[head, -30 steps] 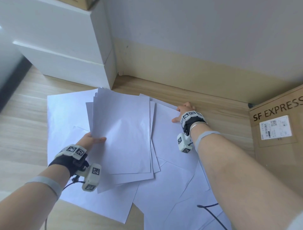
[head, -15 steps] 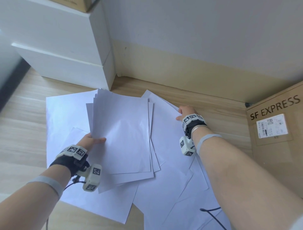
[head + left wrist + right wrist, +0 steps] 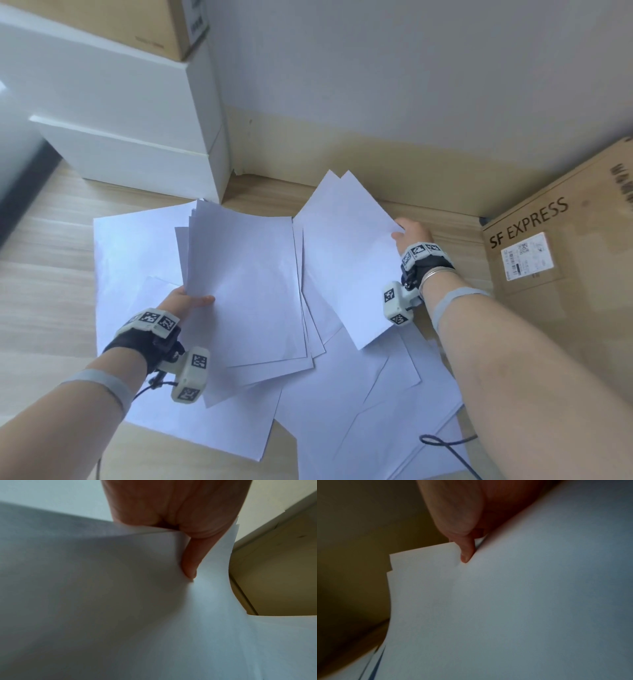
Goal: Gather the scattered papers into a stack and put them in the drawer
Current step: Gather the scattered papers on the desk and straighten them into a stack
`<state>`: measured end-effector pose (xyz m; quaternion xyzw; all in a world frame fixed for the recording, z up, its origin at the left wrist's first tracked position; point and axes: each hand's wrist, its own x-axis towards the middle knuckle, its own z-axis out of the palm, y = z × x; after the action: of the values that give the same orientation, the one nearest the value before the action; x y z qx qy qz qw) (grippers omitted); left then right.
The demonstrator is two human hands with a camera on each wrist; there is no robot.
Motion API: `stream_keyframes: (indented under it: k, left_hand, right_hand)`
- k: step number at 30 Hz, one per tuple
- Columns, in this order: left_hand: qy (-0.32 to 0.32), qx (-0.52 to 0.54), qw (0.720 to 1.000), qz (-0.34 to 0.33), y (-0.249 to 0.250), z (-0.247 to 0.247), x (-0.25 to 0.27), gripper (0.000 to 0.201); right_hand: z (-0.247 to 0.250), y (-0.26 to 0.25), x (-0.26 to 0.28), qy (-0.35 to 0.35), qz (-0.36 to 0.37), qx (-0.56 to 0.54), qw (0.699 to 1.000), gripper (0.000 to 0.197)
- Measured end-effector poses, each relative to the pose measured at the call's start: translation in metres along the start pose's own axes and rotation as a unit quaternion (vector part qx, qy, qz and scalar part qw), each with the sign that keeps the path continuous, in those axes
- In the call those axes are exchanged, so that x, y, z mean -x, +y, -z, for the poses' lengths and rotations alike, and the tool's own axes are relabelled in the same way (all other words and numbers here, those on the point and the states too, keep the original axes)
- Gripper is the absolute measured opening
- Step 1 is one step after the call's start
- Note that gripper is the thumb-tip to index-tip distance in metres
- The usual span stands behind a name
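My left hand [image 3: 186, 303] pinches the left edge of a loose stack of white papers [image 3: 246, 287], lifted above the floor; its thumb [image 3: 188, 566] lies on the top sheet [image 3: 120, 601]. My right hand [image 3: 409, 233] pinches the right edge of two more white sheets [image 3: 346, 253], raised and tilted beside that stack, with the thumb [image 3: 465, 553] on top of the sheets [image 3: 522, 601]. More white papers [image 3: 359, 404] lie scattered on the wooden floor [image 3: 41, 274] underneath. The white drawer unit [image 3: 113, 137] stands at the back left, its drawers closed.
A brown cardboard box [image 3: 561, 260] marked SF EXPRESS stands close on the right. Another cardboard box [image 3: 147, 20] sits on top of the drawer unit. The wall and its beige skirting [image 3: 359, 154] run along the back. A black cable [image 3: 445, 445] trails over the papers near my right arm.
My right hand has picked two sheets off the floor by their right edge and lifted them, tilted, beside the stack. The left hand keeps holding its stack in the same place.
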<state>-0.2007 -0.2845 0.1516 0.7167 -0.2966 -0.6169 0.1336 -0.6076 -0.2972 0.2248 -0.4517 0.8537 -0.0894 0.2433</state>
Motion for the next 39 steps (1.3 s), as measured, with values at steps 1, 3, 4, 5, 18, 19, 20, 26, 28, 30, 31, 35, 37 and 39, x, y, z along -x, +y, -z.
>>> stream_keyframes:
  k: [1, 3, 4, 5, 18, 19, 20, 26, 28, 30, 31, 35, 37, 39]
  left_hand:
    - [-0.001, -0.004, 1.000, 0.000, -0.001, 0.000, 0.001, 0.042]
    - [0.001, -0.014, 1.000, -0.002, -0.004, 0.001, 0.000, 0.043]
    - [0.005, -0.019, 1.000, -0.004, -0.006, 0.002, -0.002, 0.043]
    - [0.006, -0.023, 1.000, -0.006, -0.008, 0.003, -0.004, 0.044]
    - [0.009, -0.083, 0.996, -0.023, -0.021, 0.000, 0.006, 0.031]
    - [0.007, -0.077, 0.997, -0.026, -0.023, 0.001, 0.004, 0.038]
    - [0.005, -0.071, 0.997, -0.027, -0.025, 0.002, 0.001, 0.045]
    - [-0.016, -0.084, 0.995, -0.059, -0.040, 0.004, -0.017, 0.078]
    - [-0.013, -0.102, 0.992, -0.068, -0.030, 0.000, 0.003, 0.066]
    - [-0.002, -0.106, 0.992, -0.075, -0.025, -0.004, 0.012, 0.060]
    - [0.001, -0.106, 0.991, -0.079, -0.024, -0.004, 0.014, 0.056]
    - [0.017, -0.099, 0.989, -0.107, -0.022, -0.006, 0.021, 0.044]
    - [0.017, -0.109, 0.985, -0.136, -0.017, -0.006, 0.026, 0.032]
    - [0.006, -0.101, 0.981, -0.166, -0.006, -0.005, 0.035, 0.024]
  right_hand:
    - [0.004, 0.004, 0.004, 0.009, -0.008, -0.017, 1.000, 0.037]
    - [0.010, 0.011, 0.011, 0.031, -0.019, -0.051, 0.998, 0.038]
    - [0.013, 0.014, 0.014, 0.041, -0.017, -0.060, 0.997, 0.036]
    - [0.016, 0.017, 0.018, 0.047, -0.018, -0.065, 0.997, 0.034]
    - [-0.044, -0.006, 0.064, -0.036, -0.040, -0.133, 0.990, 0.031]
    - [-0.053, -0.012, 0.067, -0.055, -0.039, -0.123, 0.990, 0.031]
    - [-0.061, -0.018, 0.070, -0.077, -0.039, -0.111, 0.990, 0.032]
    - [-0.103, -0.050, 0.090, -0.170, -0.025, -0.010, 0.985, 0.011]
    - [-0.114, -0.060, 0.095, -0.178, -0.012, 0.033, 0.983, 0.028]
    - [-0.124, -0.067, 0.099, -0.193, 0.003, 0.061, 0.979, 0.029]
    - [-0.127, -0.071, 0.100, -0.206, 0.006, 0.075, 0.976, 0.020]
    - [-0.131, -0.072, 0.100, -0.199, 0.015, 0.104, 0.974, 0.021]
    - [-0.128, -0.068, 0.098, -0.186, 0.000, 0.055, 0.981, 0.041]
    - [-0.123, -0.065, 0.097, -0.171, -0.010, -0.068, 0.983, 0.051]
